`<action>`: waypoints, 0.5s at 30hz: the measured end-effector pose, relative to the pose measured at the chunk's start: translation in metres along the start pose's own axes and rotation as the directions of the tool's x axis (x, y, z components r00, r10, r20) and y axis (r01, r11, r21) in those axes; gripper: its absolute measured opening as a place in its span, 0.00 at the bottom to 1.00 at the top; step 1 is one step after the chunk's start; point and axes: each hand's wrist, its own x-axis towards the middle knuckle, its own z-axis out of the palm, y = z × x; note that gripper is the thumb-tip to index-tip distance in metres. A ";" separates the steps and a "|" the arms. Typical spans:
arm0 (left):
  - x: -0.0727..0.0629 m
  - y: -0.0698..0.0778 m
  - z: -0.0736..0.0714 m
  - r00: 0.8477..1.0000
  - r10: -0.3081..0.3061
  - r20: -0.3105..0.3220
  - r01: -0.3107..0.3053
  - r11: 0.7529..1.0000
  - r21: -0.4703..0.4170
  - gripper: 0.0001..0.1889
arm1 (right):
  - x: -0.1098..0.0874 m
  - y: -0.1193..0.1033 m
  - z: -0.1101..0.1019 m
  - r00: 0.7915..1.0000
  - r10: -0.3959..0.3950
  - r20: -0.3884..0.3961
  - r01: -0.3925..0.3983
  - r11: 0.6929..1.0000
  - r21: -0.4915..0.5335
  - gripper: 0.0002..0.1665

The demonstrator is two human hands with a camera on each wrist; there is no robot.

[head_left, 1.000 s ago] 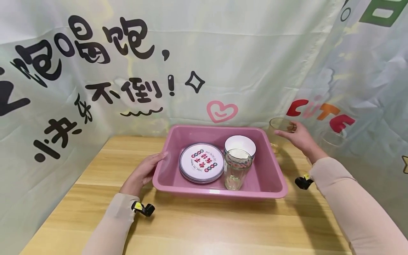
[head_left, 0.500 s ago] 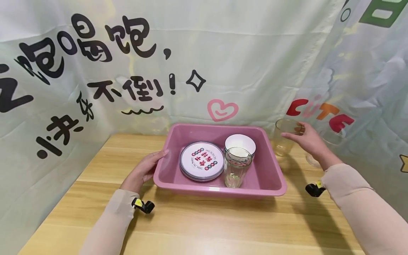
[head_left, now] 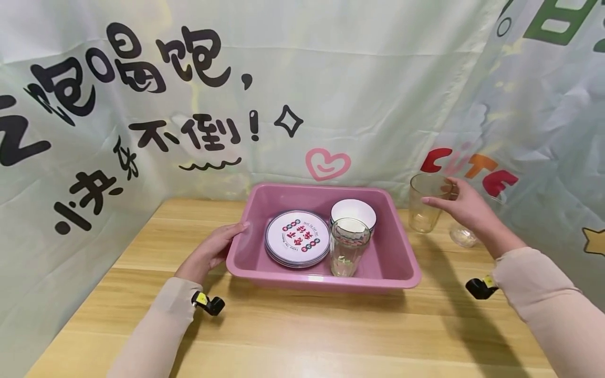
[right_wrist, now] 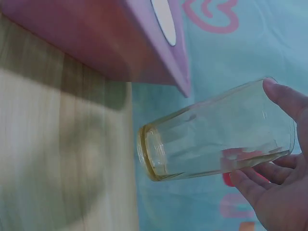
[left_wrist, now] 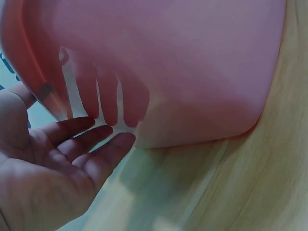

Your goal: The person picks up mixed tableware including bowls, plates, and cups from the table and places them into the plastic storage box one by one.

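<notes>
A pink plastic tub (head_left: 264, 275) stands on the wooden table. My left hand (head_left: 212, 253) grips its left rim; in the left wrist view the thumb goes over the rim (left_wrist: 41, 96) and the fingers lie against the outer wall. To the right of the tub, my right hand (head_left: 468, 206) holds an amber-tinted drinking glass (right_wrist: 207, 137) near its top, thumb on one side and fingers on the other. The glass is upright, its base close over the table. Inside the tub are a stack of white plates (head_left: 296, 239), a white bowl (head_left: 352, 210) and a clear tumbler (head_left: 345, 257).
A clear stemmed glass (head_left: 463, 236) stands on the table (head_left: 302, 325) behind my right forearm and is partly hidden. Printed cloth (head_left: 378, 105) hangs close behind the table and along both sides.
My right hand has moved right with the amber glass, farther from the tub. More of the stemmed glass's foot shows now. My left hand stays on the tub's rim.
</notes>
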 end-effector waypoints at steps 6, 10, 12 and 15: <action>-0.004 0.011 -0.001 0.999 0.038 -0.008 -0.037 0.990 0.136 0.32 | -0.011 -0.014 -0.006 0.998 -0.059 -0.001 0.058 0.998 -0.020 0.66; -0.007 0.017 -0.002 0.999 0.053 0.007 -0.053 0.978 0.203 0.31 | -0.020 -0.025 -0.011 0.996 -0.085 -0.010 0.084 0.996 -0.029 0.64; -0.008 0.019 -0.004 0.999 0.047 0.022 -0.051 0.975 0.215 0.32 | -0.024 -0.030 -0.013 0.997 -0.081 -0.015 0.081 0.996 -0.032 0.64; -0.011 0.022 -0.006 0.998 0.040 0.045 -0.049 0.971 0.232 0.32 | -0.029 -0.036 -0.016 0.997 -0.075 -0.018 0.074 0.997 -0.023 0.64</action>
